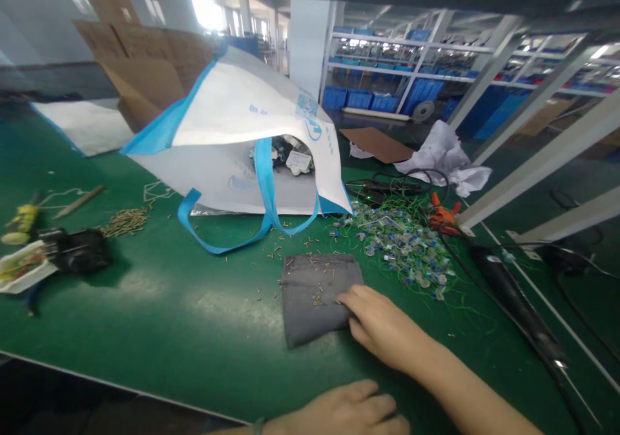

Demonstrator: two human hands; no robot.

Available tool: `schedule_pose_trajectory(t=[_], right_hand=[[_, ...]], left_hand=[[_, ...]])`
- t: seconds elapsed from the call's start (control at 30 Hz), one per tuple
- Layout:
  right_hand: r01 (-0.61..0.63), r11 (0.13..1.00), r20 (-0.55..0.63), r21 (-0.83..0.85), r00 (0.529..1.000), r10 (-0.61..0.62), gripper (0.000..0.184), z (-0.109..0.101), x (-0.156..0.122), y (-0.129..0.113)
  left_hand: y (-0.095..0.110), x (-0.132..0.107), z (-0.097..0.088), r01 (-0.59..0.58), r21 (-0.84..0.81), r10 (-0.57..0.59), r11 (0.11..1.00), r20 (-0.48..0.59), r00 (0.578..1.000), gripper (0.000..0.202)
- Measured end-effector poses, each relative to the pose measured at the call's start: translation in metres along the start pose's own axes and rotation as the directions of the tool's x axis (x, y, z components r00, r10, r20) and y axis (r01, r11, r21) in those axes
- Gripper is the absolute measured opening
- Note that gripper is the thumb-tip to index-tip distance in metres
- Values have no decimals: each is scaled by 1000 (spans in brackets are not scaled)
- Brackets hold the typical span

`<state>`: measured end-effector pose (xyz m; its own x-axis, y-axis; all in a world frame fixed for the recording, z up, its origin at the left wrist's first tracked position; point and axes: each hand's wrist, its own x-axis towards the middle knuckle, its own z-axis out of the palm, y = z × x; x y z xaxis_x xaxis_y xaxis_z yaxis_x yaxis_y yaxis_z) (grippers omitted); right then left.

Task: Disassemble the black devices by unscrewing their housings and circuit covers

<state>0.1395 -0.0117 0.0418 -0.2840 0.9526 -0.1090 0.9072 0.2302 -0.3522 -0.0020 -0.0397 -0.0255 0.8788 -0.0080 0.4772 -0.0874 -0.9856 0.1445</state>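
My right hand [375,324] reaches over a folded dark grey cloth [310,322], thumb and forefinger pinched together at a small brass-coloured screw [336,301]. Several more screws [317,298] lie scattered across the cloth and on the green table behind it. Lower down, close to the table's front edge, my left hand [341,410] rests with its fingers curled under. Its palm and fingertips are hidden, so whatever they might hold does not show.
A white bag [198,170] with blue handles stands behind the cloth. Right of it lie small clear-and-blue parts with green wires [402,244], orange-handled pliers [443,215] and a black corded tool [518,303]. At left are a screw pile [126,222] and a white tray [48,268].
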Motion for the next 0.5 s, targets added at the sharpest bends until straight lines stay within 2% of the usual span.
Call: schedule_pose_trajectory(t=[0.07, 0.17, 0.3, 0.4, 0.5], right_hand=[[32, 999, -21, 21, 999, -31, 42, -15, 12, 0], [47, 995, -86, 87, 995, -40, 47, -44, 28, -3], [39, 978, -179, 203, 984, -2, 37, -73, 45, -8], [71, 956, -196, 286, 981, -14, 33, -82, 54, -9], [92, 934, -281, 345, 960, 9, 31, -92, 51, -8]], left_hand=[[-1, 9, 8, -82, 22, 82, 996, -28, 996, 23], [-12, 13, -1, -141, 28, 139, 990, 62, 988, 25], [-22, 15, -17, -77, -30, 81, 997, 147, 986, 24], [-27, 17, -20, -52, -20, 55, 998, 161, 985, 23], [-35, 18, -21, -66, 12, 64, 998, 149, 987, 23]])
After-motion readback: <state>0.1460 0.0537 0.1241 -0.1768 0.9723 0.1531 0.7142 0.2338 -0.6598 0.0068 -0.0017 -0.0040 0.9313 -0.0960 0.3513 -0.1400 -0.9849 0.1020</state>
